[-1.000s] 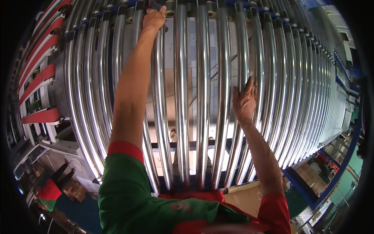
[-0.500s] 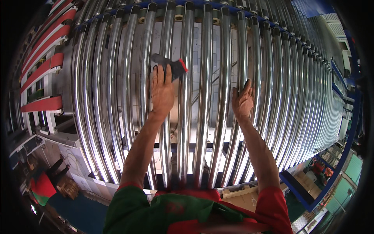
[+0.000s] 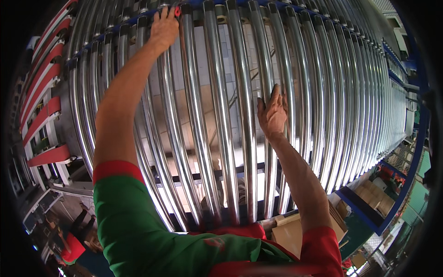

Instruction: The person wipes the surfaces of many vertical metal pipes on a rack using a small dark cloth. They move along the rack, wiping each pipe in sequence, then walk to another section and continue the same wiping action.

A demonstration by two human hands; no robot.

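My left arm stretches to the far end of the polished metal rollers [image 3: 224, 115]. There my left hand [image 3: 164, 28] presses down over a roller end, its fingers bent over a dark cloth, perhaps a work glove. Only the cloth's red edge [image 3: 177, 11] shows clearly beside the fingers; the rest is hidden under the hand. My right hand [image 3: 274, 113] lies on the rollers nearer to me, right of the middle. Its fingers are stretched out and hold nothing.
Gaps between the parallel rollers open onto the floor below. A blue rail [image 3: 194, 5] runs along their far ends. Red belts [image 3: 48, 154] on a white frame stand at left. Another person [image 3: 73, 249] is at lower left. Cardboard [image 3: 293, 233] lies near right, beside a blue frame [image 3: 357, 210].
My left hand has slid the dark cloth away from me, from mid-roller to the far roller ends. In the picture, my right hand sits slightly further left, still on the rollers.
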